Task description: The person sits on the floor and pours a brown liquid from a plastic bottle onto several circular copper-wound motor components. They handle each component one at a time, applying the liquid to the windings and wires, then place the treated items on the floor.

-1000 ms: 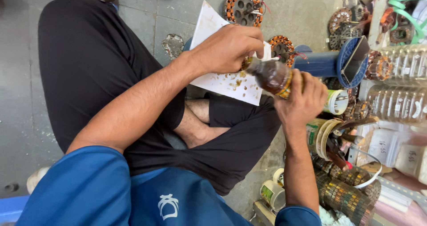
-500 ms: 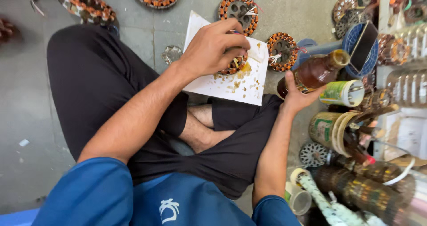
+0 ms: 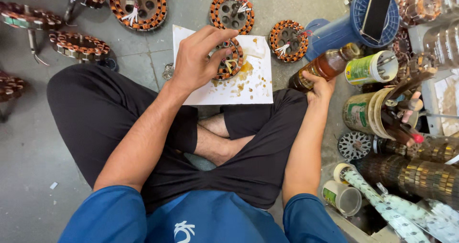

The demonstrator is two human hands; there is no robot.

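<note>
The person sits cross-legged on a grey floor (image 3: 33, 142), in black trousers and a blue shirt. The left hand (image 3: 198, 59) is curled over a copper-wound stator (image 3: 228, 61), fingers gripping its rim from above. That stator rests on a white paper sheet (image 3: 239, 87) spread on the floor just ahead of the knees; the sheet is spotted with amber drips and a small puddle beside the stator.

The right hand (image 3: 319, 86) reaches out to the side and grasps the lower body of a brown bottle (image 3: 325, 67) filled with amber liquid. The bottle is tilted, its neck pointing away from the person, and it lies off the paper's right edge, near the floor.

Past the sheet lie 2 more stators with white leads: one (image 3: 232, 11) just above the paper's top edge, another (image 3: 288, 40) beside its upper right corner. A larger stator (image 3: 137, 4) sits farther left, and several others line the upper left of the view.

To the right stand a blue spool (image 3: 356, 21) with a dark phone lying on it, a green-labelled can (image 3: 370, 67) on its side just beside the bottle, and a tin of tools (image 3: 368, 113). Stacks of metal cores (image 3: 411, 169) crowd the lower right.
</note>
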